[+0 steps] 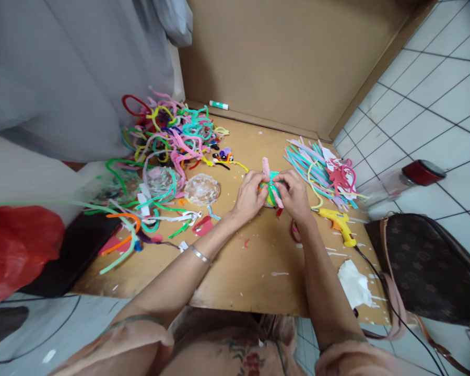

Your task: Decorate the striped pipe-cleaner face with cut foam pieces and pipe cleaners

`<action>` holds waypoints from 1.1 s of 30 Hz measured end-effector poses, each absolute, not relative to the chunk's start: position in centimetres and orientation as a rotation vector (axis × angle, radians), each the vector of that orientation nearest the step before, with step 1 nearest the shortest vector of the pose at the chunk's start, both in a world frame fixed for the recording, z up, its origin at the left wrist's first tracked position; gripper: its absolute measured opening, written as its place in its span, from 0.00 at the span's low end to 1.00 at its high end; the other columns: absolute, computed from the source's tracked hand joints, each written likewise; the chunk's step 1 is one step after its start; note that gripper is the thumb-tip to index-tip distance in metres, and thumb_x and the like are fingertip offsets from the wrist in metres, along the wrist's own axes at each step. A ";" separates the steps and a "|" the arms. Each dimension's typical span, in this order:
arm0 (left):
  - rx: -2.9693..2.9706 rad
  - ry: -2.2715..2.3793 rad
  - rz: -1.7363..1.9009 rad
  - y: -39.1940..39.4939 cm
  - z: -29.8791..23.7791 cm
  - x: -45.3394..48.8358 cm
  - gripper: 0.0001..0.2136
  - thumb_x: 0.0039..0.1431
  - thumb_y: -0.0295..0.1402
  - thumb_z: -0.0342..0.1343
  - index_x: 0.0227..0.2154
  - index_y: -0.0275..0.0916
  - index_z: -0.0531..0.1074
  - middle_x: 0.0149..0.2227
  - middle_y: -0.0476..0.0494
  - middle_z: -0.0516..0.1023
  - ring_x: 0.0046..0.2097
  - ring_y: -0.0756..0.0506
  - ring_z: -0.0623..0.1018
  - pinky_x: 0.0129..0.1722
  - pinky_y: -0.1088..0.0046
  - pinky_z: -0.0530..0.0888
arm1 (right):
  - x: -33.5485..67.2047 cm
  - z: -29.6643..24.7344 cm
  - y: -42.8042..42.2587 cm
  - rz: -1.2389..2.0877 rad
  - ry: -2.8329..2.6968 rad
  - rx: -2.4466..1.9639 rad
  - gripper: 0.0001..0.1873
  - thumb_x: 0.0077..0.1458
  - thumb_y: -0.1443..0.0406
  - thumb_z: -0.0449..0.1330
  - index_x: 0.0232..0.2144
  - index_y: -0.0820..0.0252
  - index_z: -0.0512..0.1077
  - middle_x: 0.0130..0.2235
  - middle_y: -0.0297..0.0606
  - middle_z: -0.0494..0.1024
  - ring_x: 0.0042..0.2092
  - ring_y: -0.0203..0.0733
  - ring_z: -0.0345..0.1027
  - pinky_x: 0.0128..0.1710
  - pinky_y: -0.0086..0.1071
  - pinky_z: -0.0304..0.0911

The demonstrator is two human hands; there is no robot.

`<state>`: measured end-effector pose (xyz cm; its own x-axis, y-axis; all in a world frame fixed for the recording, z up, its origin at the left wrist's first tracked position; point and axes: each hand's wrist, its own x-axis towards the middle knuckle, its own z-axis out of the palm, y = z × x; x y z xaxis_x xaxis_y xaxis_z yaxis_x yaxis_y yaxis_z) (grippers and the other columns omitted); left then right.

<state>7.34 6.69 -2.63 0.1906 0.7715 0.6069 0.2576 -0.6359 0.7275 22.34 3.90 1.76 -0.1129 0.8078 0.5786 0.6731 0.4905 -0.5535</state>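
Over the middle of the wooden table [254, 277], both hands meet at a small craft piece made of pipe cleaners [273, 190], with pink, teal and green parts. My left hand [251, 193] pinches it from the left, thumb and fingers closed near the pink strip [265, 166] that sticks up. From the right, my right hand [292, 190] closes its thumb and fingertips on the same piece. The fingers hide much of the piece. Just below my right hand, a dark red loop [295, 231] lies on the table.
A tangled heap of pipe cleaners [172, 130] fills the back left, beside clear round plastic pieces [202, 189]. Straight pipe cleaners [311, 167] lie back right. A yellow glue gun [340, 224] with a black cord, a crumpled tissue [354, 284] and a brown bag [426, 266] are on the right.
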 end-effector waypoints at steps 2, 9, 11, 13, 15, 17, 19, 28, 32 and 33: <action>2.007 0.945 1.446 6.6 -2.6 7.3 0.06 0.59 0.26 0.50 0.37 0.39 0.70 0.41 0.42 0.73 0.46 0.44 0.73 0.47 0.66 0.72 | 22.4 1.8 3.9 0.191 -1.853 -1.245 0.06 0.57 0.66 0.55 0.31 0.56 0.72 0.35 0.39 0.74 0.39 0.44 0.68 0.41 0.37 0.66; 2.010 0.961 1.447 6.4 -2.4 7.3 0.05 0.56 0.25 0.52 0.33 0.39 0.70 0.40 0.42 0.73 0.45 0.45 0.74 0.45 0.67 0.73 | 22.5 1.9 3.9 0.229 -1.845 -1.266 0.07 0.58 0.65 0.55 0.30 0.56 0.73 0.36 0.40 0.74 0.40 0.45 0.69 0.43 0.39 0.67; 2.014 0.973 1.445 6.4 -2.3 7.3 0.05 0.55 0.24 0.53 0.33 0.39 0.70 0.40 0.42 0.73 0.45 0.45 0.74 0.45 0.67 0.73 | 22.5 1.9 3.9 0.232 -1.844 -1.273 0.07 0.58 0.65 0.55 0.30 0.56 0.73 0.36 0.40 0.74 0.40 0.45 0.69 0.43 0.39 0.67; 2.010 0.983 1.449 6.3 -2.2 7.2 0.03 0.55 0.25 0.54 0.32 0.39 0.70 0.40 0.42 0.73 0.44 0.45 0.74 0.44 0.67 0.73 | 22.5 1.7 4.0 0.232 -1.840 -1.275 0.08 0.58 0.65 0.55 0.30 0.56 0.74 0.36 0.40 0.74 0.40 0.45 0.69 0.43 0.38 0.67; 2.004 0.989 1.448 6.3 -2.0 7.2 0.02 0.57 0.26 0.54 0.31 0.39 0.70 0.39 0.42 0.74 0.43 0.45 0.74 0.44 0.67 0.73 | 22.4 1.6 4.0 0.232 -1.835 -1.268 0.08 0.58 0.65 0.55 0.30 0.56 0.74 0.37 0.41 0.73 0.41 0.45 0.69 0.43 0.38 0.67; 2.002 0.992 1.436 6.3 -1.9 7.2 0.03 0.59 0.27 0.54 0.30 0.39 0.70 0.38 0.42 0.74 0.42 0.46 0.74 0.44 0.68 0.73 | 22.4 1.4 4.1 0.232 -1.829 -1.253 0.08 0.58 0.65 0.55 0.30 0.57 0.74 0.37 0.41 0.73 0.41 0.45 0.70 0.43 0.38 0.66; 1.998 0.998 1.429 6.3 -1.9 7.3 0.04 0.59 0.27 0.54 0.29 0.39 0.70 0.38 0.43 0.74 0.42 0.46 0.74 0.44 0.68 0.73 | 22.3 1.3 4.1 0.230 -1.817 -1.241 0.09 0.58 0.65 0.56 0.30 0.58 0.75 0.37 0.41 0.73 0.41 0.46 0.70 0.42 0.38 0.66; 2.049 1.020 1.427 6.4 -1.9 7.4 0.04 0.59 0.26 0.54 0.29 0.39 0.68 0.37 0.43 0.74 0.42 0.45 0.74 0.46 0.66 0.72 | 22.2 1.0 4.4 0.258 -1.761 -1.238 0.08 0.56 0.66 0.57 0.28 0.57 0.75 0.34 0.39 0.73 0.38 0.44 0.69 0.41 0.38 0.67; 2.091 1.053 1.372 6.5 -1.7 7.2 0.05 0.59 0.26 0.54 0.28 0.39 0.68 0.36 0.43 0.72 0.42 0.45 0.73 0.45 0.66 0.72 | 22.2 0.9 4.4 0.264 -1.777 -1.203 0.09 0.57 0.64 0.57 0.28 0.57 0.75 0.34 0.39 0.74 0.38 0.44 0.69 0.40 0.37 0.67; 2.094 1.061 1.368 6.5 -1.8 7.2 0.05 0.59 0.26 0.54 0.28 0.39 0.67 0.36 0.44 0.72 0.41 0.45 0.73 0.44 0.67 0.72 | 22.2 0.9 4.4 0.268 -1.780 -1.200 0.09 0.57 0.64 0.57 0.28 0.57 0.75 0.34 0.39 0.74 0.38 0.44 0.69 0.40 0.38 0.67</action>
<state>7.17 6.49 -1.77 0.2240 0.7825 0.5809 0.3678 -0.6199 0.6932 22.16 4.42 0.90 -0.0788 0.8142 0.5753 0.6085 0.4964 -0.6191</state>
